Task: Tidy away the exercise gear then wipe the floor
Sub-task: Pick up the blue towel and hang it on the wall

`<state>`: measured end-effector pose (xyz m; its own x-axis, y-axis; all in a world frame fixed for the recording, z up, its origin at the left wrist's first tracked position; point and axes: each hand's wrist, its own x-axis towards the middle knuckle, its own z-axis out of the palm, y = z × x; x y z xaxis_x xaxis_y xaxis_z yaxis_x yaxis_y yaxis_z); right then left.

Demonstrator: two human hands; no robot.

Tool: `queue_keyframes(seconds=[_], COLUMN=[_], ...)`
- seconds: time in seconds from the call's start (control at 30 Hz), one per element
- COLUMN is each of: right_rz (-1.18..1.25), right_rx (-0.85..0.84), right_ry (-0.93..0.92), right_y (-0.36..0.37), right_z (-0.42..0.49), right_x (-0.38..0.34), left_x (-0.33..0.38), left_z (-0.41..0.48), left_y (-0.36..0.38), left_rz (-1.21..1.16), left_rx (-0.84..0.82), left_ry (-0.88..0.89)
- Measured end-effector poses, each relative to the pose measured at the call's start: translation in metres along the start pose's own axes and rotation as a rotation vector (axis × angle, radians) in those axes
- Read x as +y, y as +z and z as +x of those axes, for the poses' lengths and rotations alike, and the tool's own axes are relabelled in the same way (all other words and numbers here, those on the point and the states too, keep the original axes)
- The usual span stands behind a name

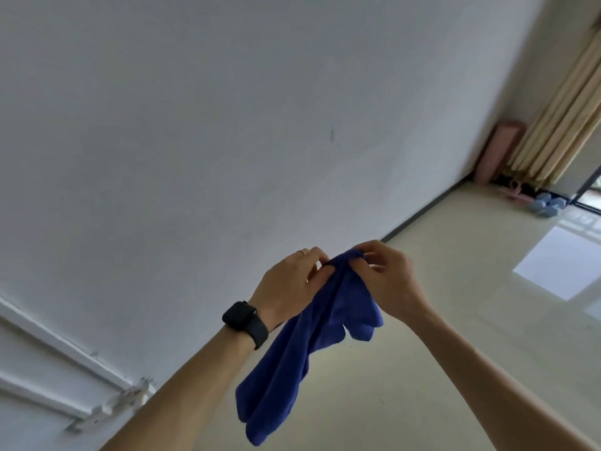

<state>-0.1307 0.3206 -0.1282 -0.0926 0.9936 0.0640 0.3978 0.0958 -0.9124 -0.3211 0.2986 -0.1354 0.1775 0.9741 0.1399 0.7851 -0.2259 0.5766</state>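
A dark blue cloth hangs in the air in front of me, held by its top edge. My left hand, with a black watch on the wrist and a ring on one finger, pinches that edge from the left. My right hand grips the same edge from the right, and the two hands almost touch. In the far right corner a rolled pink exercise mat leans upright against the wall. Blue dumbbells and a pink handled item lie on the floor beside it.
A white wall fills the left and centre, with white pipes and a bracket at the lower left. Beige curtains hang at the far right. The pale glossy floor carries a bright window reflection.
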Motion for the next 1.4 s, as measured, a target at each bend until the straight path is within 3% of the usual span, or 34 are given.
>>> queue_keyframes(seconds=[0.23, 0.37, 0.5, 0.67, 0.8, 0.93, 1.1, 1.23, 1.4], right_rz=[0.007, -0.066, -0.257, -0.410, -0.363, -0.186, -0.173, -0.214, -0.384], right_rx=[0.128, 0.200, 0.350, 0.332, 0.152, 0.244, 0.403, 0.464, 0.451], right_ry=[0.080, 0.119, 0.164, 0.330, 0.199, 0.085, 0.016, 0.083, 0.165], right_y=[-0.072, -0.130, -0.207, -0.308, -0.360, -0.410, -0.480, -0.538, -0.609], right_z=[0.008, 0.017, 0.040, 0.070, 0.104, 0.158, 0.211, 0.253, 0.319], right_x=[0.040, 0.080, 0.127, 0.190, 0.195, 0.193, 0.218, 0.261, 0.317], left_x=[-0.014, 0.019, 0.075, 0.175, 0.264, 0.330, 0.354, 0.353, 0.394], left_z=[0.010, 0.064, 0.142, 0.250, 0.324, 0.381, 0.449, 0.505, 0.610], left_y=[0.084, 0.106, 0.135, 0.175, 0.205, 0.236, 0.288, 0.353, 0.415], left_rz=[0.132, -0.010, -0.083, -0.091, -0.080, -0.082, -0.082, 0.081, -0.052], left_rx=[-0.008, -0.076, -0.091, -0.168, -0.208, -0.217, -0.196, -0.211, -0.198], left_ry=[-0.118, -0.112, 0.004, 0.185, 0.323, 0.465, 0.528, 0.541, 0.498])
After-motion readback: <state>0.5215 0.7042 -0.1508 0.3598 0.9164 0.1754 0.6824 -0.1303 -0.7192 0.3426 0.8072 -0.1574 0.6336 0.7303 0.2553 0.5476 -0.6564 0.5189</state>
